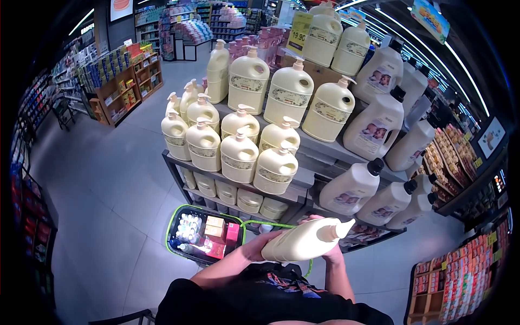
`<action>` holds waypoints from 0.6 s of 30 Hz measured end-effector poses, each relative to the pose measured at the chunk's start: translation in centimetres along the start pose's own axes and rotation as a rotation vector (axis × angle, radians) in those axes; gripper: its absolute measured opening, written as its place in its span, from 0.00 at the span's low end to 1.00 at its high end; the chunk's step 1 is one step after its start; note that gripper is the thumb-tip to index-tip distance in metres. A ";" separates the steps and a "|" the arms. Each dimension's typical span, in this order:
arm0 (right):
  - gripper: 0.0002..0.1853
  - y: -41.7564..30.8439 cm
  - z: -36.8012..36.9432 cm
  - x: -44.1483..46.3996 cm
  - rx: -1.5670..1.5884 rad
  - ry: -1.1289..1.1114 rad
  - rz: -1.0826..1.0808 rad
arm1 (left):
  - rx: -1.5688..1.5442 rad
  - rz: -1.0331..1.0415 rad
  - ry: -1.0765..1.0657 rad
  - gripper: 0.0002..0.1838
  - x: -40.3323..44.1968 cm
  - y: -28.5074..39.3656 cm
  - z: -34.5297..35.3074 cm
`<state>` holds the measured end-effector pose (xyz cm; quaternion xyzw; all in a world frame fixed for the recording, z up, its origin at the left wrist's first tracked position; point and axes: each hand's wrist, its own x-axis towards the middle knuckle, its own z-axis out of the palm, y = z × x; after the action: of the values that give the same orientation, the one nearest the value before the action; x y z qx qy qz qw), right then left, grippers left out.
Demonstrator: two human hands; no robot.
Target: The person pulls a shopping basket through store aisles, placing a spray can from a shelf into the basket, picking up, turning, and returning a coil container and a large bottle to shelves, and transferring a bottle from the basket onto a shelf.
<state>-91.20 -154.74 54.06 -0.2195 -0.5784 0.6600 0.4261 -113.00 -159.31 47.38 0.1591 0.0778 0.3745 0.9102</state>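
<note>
A cream pump bottle (300, 239) is held tilted in front of my body, its pump pointing to the right. My left hand (259, 248) grips its lower end on the left. My right hand (331, 252) wraps round the far and right side near the pump; part of its fingers is hidden behind the bottle. A basket with a green rim (172, 222) is just left of my hands, holding boxes and packs, and its green handle runs behind the bottle. Similar cream bottles (238, 157) stand on the shelf ahead.
White jugs with black caps (349, 187) fill the right side of the display. The dark shelf edge (238, 183) lies just beyond my hands. Wooden shelving (120, 92) stands at the far left, with racks of red packs (460, 281) at the lower right.
</note>
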 end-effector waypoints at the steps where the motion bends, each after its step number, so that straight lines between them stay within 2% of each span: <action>1: 0.57 0.0 -0.1 0.0 -0.001 -0.004 0.009 | 0.039 0.014 -0.044 0.25 0.0 -0.1 0.1; 2: 0.56 0.0 -0.1 0.0 -0.010 -0.016 -0.014 | 0.029 0.020 -0.041 0.25 0.0 -0.3 -0.1; 4: 0.56 0.2 -0.5 -0.4 -0.010 -0.033 -0.024 | 0.042 -0.038 -0.215 0.26 -0.2 0.2 0.4; 5: 0.55 0.2 -1.0 -0.8 -0.017 -0.038 0.026 | 0.087 -0.041 -0.107 0.28 -0.3 0.1 1.0; 8: 0.53 -0.4 -0.5 -1.0 -0.008 -0.030 0.086 | 0.125 -0.127 0.007 0.30 -1.1 -0.1 0.5; 14: 0.54 -0.2 0.8 0.0 0.038 0.038 0.018 | 0.123 -0.182 0.055 0.31 -0.8 -0.9 -0.5; 18: 0.52 -0.4 2.2 0.8 0.043 0.135 -0.024 | 0.108 -0.226 0.086 0.33 -0.6 -0.5 0.2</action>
<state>-93.20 -155.35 55.11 -0.2477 -0.5366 0.6508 0.4766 -113.04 -160.11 47.36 0.1818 0.1541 0.2713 0.9325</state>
